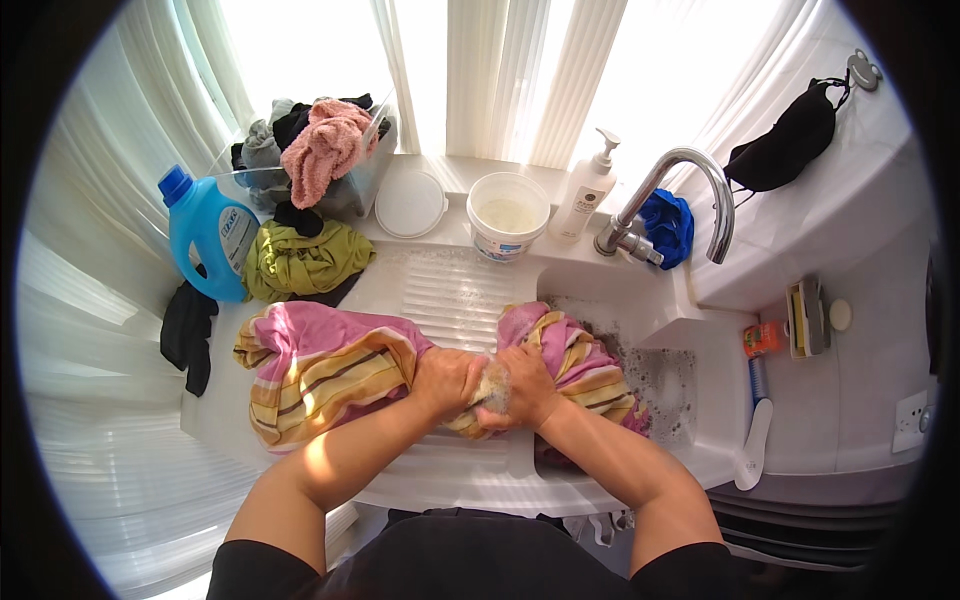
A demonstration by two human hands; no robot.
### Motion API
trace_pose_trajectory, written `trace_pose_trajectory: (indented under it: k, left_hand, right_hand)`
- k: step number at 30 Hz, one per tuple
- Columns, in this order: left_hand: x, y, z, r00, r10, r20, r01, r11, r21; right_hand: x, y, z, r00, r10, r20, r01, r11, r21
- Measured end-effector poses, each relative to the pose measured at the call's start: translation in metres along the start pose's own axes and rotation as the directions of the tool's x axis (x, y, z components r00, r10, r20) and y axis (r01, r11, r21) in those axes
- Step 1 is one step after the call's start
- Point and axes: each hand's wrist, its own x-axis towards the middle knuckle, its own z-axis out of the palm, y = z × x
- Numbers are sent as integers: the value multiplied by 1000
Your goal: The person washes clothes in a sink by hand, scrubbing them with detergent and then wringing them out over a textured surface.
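Note:
A wet pink and yellow striped cloth [335, 365] lies across the ribbed washboard part of the white sink [455, 290]. Its right end hangs into the basin, where suds float on dark water [665, 385]. Both my hands meet at the middle of the cloth. My left hand [447, 382] is closed around a bunched fold, and my right hand [524, 384] grips the cloth right beside it. Foam [494, 378] covers the cloth between them. Most fingertips are hidden by the folds.
At the back stand a white tub [507, 243], its round lid [410, 204], a pump bottle [582, 205] and a curved faucet [727, 220]. Left are a blue detergent jug [205, 240], a green garment [305, 262] and a clear bin [372, 180] of clothes. A brush [757, 440] lies right.

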Motion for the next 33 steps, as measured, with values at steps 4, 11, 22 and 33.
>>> trace_pose_trajectory:
  k: [4, 11, 22, 33]
  left_hand:
    - [48, -14, 4, 958, -282, 58, 264, 940, 216]
    - [-31, 28, -78, 936, -108, 336, -35, 919, 392]
    - [-33, -8, -29, 999, 39, 20, -40, 998, 48]
    - [-25, -17, -21, 998, -36, 41, 32, 994, 102]
  right_hand:
    - [53, 38, -19, 919, 331, 214, -373, 905, 206]
    - [-53, -58, -43, 998, -30, 63, 33, 998, -55]
    - [-5, -27, -3, 975, -219, 37, 219, 976, -2]
    - [25, -11, -5, 973, -156, 173, 124, 975, 182]
